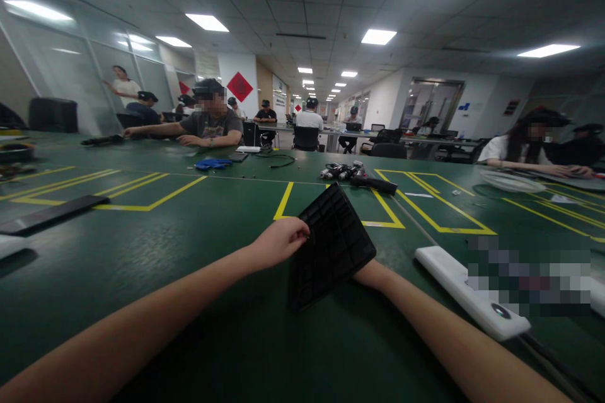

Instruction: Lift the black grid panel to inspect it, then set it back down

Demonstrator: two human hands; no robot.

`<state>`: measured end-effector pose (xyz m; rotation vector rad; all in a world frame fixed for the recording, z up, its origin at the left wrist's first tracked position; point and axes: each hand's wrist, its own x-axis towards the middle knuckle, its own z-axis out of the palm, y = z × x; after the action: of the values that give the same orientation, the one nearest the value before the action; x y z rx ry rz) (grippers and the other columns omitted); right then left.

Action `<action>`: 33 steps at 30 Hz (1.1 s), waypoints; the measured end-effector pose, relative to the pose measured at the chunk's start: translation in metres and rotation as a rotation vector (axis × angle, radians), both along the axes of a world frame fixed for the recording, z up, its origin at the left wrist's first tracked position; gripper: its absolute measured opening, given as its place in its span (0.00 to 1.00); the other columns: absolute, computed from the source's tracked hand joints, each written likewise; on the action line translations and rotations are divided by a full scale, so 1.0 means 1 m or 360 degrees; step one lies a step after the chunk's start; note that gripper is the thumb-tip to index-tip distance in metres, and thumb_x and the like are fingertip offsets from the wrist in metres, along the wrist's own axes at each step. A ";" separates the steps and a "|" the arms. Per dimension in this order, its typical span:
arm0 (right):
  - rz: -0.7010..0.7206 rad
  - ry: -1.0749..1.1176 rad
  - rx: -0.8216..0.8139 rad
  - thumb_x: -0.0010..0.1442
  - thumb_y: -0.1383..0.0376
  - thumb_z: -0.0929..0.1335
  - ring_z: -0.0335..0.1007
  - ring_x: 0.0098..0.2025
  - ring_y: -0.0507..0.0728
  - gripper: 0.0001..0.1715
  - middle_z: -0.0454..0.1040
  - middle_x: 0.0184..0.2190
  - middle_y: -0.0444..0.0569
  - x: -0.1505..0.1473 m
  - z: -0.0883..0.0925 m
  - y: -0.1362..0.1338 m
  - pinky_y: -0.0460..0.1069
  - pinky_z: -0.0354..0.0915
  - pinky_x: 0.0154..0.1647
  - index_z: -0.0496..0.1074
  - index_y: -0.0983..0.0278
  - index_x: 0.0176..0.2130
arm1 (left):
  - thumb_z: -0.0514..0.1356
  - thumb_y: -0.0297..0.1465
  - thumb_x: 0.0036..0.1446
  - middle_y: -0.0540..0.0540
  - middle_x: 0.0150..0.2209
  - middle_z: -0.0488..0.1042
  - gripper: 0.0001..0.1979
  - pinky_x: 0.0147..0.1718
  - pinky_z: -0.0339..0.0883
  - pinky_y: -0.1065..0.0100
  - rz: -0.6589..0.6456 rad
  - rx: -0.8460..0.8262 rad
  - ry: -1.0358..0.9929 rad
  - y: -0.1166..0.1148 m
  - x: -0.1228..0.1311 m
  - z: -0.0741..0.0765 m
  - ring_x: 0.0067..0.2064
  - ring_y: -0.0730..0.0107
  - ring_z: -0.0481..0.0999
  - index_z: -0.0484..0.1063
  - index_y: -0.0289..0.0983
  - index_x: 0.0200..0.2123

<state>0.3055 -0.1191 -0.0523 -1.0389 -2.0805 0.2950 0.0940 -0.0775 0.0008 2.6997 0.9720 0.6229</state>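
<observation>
At the far left of the green desk [142, 252] a flat black bar [51, 213] is seen, well apart from the hands. The left forearm is stretched forward and to the right, low over the desk. The left hand [278, 240] is closed on the left edge of a black gridded panel [333, 245], with the fingers bent around that edge.

The panel is held between both hands at the middle of the desk. It is tilted up, its lower edge near the desk surface and its upper corner pointing away from the person, so its long axis appears to run from near to far.

The right hand [366, 272] is placed at the panel's right side and is mostly hidden behind it. Whether its grip is closed cannot be told. Just beside the right forearm a white power strip [472, 293] is lying.
</observation>
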 end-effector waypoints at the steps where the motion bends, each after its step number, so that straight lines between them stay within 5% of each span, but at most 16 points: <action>1: -0.0002 0.0018 -0.0005 0.56 0.60 0.61 0.51 0.59 0.63 0.25 0.61 0.56 0.55 -0.001 0.000 0.000 0.59 0.45 0.60 0.64 0.65 0.52 | 0.53 0.25 0.52 0.47 0.30 0.69 0.07 0.29 0.61 0.71 -0.0007 0.0105 0.0073 -0.002 0.000 0.000 0.30 0.73 0.68 0.69 0.33 0.34; 9: -0.0057 0.0118 -0.0011 0.57 0.57 0.61 0.54 0.58 0.63 0.21 0.67 0.51 0.56 -0.001 -0.006 0.000 0.60 0.45 0.60 0.70 0.66 0.45 | 0.48 0.25 0.57 0.43 0.34 0.68 0.07 0.30 0.63 0.68 -0.0183 0.0755 0.0598 -0.017 0.003 0.001 0.34 0.67 0.68 0.66 0.33 0.34; 14: -0.0098 0.0160 -0.0016 0.56 0.59 0.62 0.53 0.59 0.63 0.21 0.66 0.52 0.56 0.000 -0.012 0.004 0.60 0.45 0.60 0.69 0.66 0.46 | 0.47 0.26 0.57 0.43 0.33 0.67 0.08 0.30 0.63 0.68 -0.0058 0.0747 0.0584 -0.013 0.005 0.001 0.33 0.68 0.68 0.65 0.33 0.32; 22: -0.0101 0.0075 0.0006 0.56 0.59 0.61 0.52 0.59 0.63 0.21 0.65 0.53 0.55 0.000 -0.009 0.004 0.60 0.46 0.60 0.68 0.65 0.47 | 0.48 0.22 0.54 0.39 0.34 0.68 0.08 0.30 0.63 0.65 -0.0221 0.0715 0.0634 -0.017 0.006 0.001 0.34 0.64 0.67 0.67 0.31 0.33; 27: -0.0069 -0.0001 -0.0003 0.55 0.62 0.62 0.51 0.59 0.64 0.22 0.62 0.55 0.54 0.001 -0.008 0.004 0.60 0.42 0.61 0.66 0.64 0.50 | 0.50 0.26 0.55 0.43 0.35 0.69 0.09 0.36 0.63 0.67 -0.0235 0.0247 0.0111 -0.006 -0.002 0.005 0.37 0.68 0.69 0.68 0.34 0.38; 33: -0.0046 0.0005 -0.0022 0.55 0.59 0.62 0.50 0.60 0.65 0.24 0.62 0.55 0.59 0.000 -0.004 0.002 0.61 0.39 0.61 0.66 0.67 0.50 | 0.57 0.33 0.50 0.50 0.25 0.67 0.08 0.23 0.59 0.73 -0.0082 -0.0730 -0.0402 0.011 0.002 -0.008 0.24 0.76 0.65 0.68 0.33 0.30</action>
<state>0.3056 -0.1174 -0.0560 -1.0754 -2.0618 0.2966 0.0963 -0.0665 -0.0070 2.1779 0.8527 0.6225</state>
